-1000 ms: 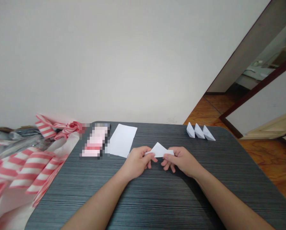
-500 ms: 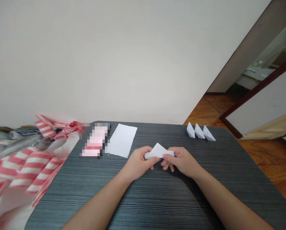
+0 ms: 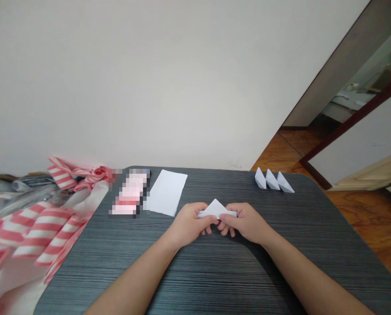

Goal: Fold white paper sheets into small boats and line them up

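A small white folded paper [image 3: 215,208] with a peak at its top is held between both hands above the dark table [image 3: 202,271]. My left hand [image 3: 190,222] pinches its left part, thumb along the near edge. On the right side my right hand [image 3: 246,221] grips it the same way, and the two thumb tips nearly meet at the middle. The fingers behind and under the paper are partly hidden. Three white folded paper boats [image 3: 273,180] stand in a row at the table's back right.
A stack of white paper sheets [image 3: 168,191] lies at the back left, beside a pixelated flat object [image 3: 130,192]. Red-and-white striped cloth [image 3: 47,227] is heaped left of the table. A pale wall [image 3: 182,87] rises behind; wooden floor [image 3: 375,223] shows at right.
The folded paper has tilted and dropped slightly, its lower band now narrower to view. My right thumb has slid inward toward the left thumb. Everything else stays put.
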